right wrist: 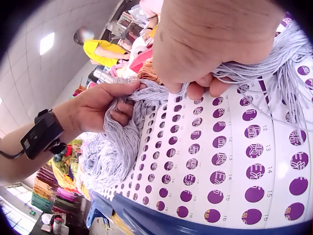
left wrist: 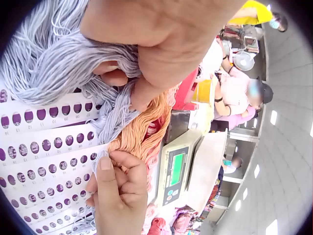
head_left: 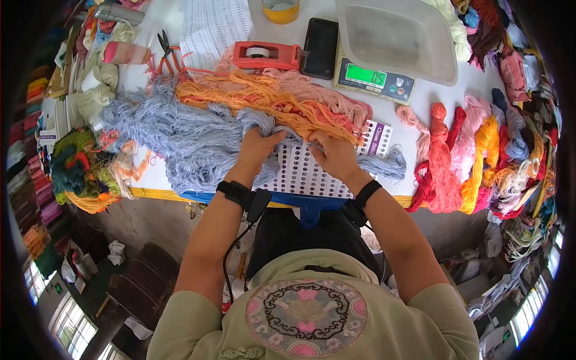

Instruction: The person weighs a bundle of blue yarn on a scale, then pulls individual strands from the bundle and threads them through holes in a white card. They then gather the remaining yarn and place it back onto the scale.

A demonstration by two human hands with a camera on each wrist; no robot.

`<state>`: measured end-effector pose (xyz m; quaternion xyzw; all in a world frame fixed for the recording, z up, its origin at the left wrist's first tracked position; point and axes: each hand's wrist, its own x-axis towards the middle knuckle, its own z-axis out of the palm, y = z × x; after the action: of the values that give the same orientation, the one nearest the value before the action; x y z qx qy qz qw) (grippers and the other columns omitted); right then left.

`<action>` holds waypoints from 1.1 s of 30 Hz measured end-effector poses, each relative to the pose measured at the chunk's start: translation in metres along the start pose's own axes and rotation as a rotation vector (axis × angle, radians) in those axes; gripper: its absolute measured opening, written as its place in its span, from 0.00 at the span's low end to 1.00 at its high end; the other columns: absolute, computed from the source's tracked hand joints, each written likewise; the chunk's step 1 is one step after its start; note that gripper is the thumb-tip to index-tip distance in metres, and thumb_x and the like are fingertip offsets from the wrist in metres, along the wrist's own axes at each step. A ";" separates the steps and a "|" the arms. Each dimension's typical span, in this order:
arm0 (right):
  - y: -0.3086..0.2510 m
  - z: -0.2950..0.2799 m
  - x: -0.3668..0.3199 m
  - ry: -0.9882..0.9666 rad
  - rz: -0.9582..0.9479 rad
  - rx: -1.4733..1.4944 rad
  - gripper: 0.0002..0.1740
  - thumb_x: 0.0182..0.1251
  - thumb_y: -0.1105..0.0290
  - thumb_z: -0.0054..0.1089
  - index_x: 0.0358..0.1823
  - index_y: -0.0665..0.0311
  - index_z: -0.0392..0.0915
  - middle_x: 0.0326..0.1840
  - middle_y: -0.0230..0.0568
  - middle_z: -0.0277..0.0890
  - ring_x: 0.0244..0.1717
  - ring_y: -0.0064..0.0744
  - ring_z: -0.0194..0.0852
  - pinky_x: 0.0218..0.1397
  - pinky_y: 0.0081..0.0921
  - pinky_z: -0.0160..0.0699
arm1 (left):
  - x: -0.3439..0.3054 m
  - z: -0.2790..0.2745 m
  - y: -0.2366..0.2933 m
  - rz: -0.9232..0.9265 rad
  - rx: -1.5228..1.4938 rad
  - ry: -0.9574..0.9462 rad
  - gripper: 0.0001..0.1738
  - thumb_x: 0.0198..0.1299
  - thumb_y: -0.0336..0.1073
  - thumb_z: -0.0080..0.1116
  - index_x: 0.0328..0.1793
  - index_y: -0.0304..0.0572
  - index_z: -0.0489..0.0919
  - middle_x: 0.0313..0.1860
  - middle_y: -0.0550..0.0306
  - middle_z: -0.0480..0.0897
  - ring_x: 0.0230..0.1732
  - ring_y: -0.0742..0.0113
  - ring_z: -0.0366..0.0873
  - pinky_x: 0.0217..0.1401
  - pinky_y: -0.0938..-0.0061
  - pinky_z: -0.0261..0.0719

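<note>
A large bundle of pale blue-grey yarn [head_left: 180, 135] lies across the left half of the table. The left hand [head_left: 258, 149] curls its fingers round a thick strand of it, seen closer in the right wrist view, where the left hand [right wrist: 100, 107] has yarn over its fingers. To its right, the right hand [head_left: 336, 157] pinches the same yarn between thumb and fingers; the left wrist view shows the right hand [left wrist: 122, 191] with its thumb on the strand. A loose yarn end [head_left: 384, 164] lies right of it. Beneath is a white sheet with purple dots [head_left: 306, 174].
Orange yarn [head_left: 264, 96] lies behind the hands. Farther back are a red tape dispenser [head_left: 267, 56], a black phone [head_left: 321, 48], a scale [head_left: 375, 81] with a clear tray [head_left: 399, 36], and red-handled pliers [head_left: 168, 53]. Coloured skeins [head_left: 444, 156] line the right side.
</note>
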<state>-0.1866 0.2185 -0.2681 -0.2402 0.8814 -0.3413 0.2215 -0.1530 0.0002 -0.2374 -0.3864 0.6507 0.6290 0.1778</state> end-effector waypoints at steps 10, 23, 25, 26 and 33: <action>-0.007 0.002 0.000 0.104 0.028 0.027 0.12 0.61 0.61 0.62 0.44 0.54 0.77 0.29 0.45 0.80 0.34 0.49 0.82 0.37 0.41 0.79 | -0.032 0.014 0.004 -0.153 -0.339 -0.571 0.19 0.60 0.31 0.52 0.58 0.34 0.77 0.31 0.56 0.82 0.22 0.75 0.71 0.22 0.81 0.65; -0.013 -0.010 -0.010 -0.060 0.040 -0.125 0.24 0.62 0.50 0.60 0.54 0.54 0.74 0.27 0.46 0.80 0.32 0.50 0.82 0.35 0.43 0.78 | -0.003 0.012 0.000 -0.118 0.086 -0.643 0.15 0.62 0.30 0.56 0.55 0.40 0.77 0.41 0.54 0.86 0.27 0.73 0.81 0.24 0.79 0.74; -0.012 -0.009 -0.010 0.015 0.002 -0.141 0.22 0.62 0.49 0.60 0.52 0.53 0.74 0.25 0.45 0.79 0.30 0.49 0.81 0.33 0.43 0.78 | -0.014 -0.019 0.007 -0.220 -0.377 -0.593 0.14 0.64 0.34 0.59 0.55 0.43 0.76 0.44 0.51 0.86 0.31 0.73 0.82 0.22 0.83 0.70; -0.015 -0.011 -0.009 0.028 0.007 -0.124 0.22 0.62 0.48 0.60 0.49 0.53 0.74 0.23 0.43 0.78 0.29 0.48 0.81 0.33 0.42 0.77 | -0.024 -0.036 0.014 -0.227 -0.491 -0.539 0.13 0.65 0.35 0.59 0.55 0.44 0.75 0.45 0.49 0.85 0.33 0.72 0.83 0.20 0.85 0.67; -0.006 -0.004 -0.006 0.047 -0.045 -0.048 0.24 0.63 0.44 0.58 0.47 0.55 0.72 0.21 0.39 0.79 0.27 0.48 0.81 0.29 0.41 0.75 | -0.010 -0.150 0.041 0.136 -1.276 -0.293 0.12 0.67 0.35 0.53 0.54 0.39 0.77 0.26 0.66 0.72 0.22 0.81 0.63 0.22 0.87 0.60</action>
<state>-0.1821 0.2202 -0.2601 -0.2570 0.8887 -0.3301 0.1874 -0.1380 -0.1440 -0.1803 -0.2844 0.1419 0.9473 -0.0396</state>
